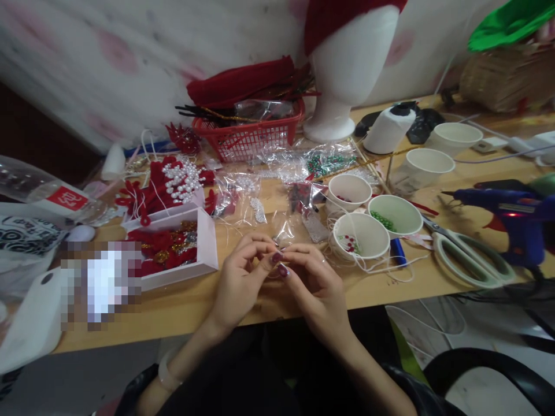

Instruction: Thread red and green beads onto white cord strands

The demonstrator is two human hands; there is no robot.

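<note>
My left hand and my right hand meet over the near edge of the wooden table. Both are pinched fingertip to fingertip, thumbs touching, on something too small to make out. Thin white thread trails on the table to the right of them. Three paper cups lie just beyond my right hand: one with mixed beads, one with green beads, one nearly bare.
A white tray of red and gold trims sits left of my hands, with pearls behind it. A red basket, a white mannequin head, clear bags, scissors and a blue glue gun crowd the table.
</note>
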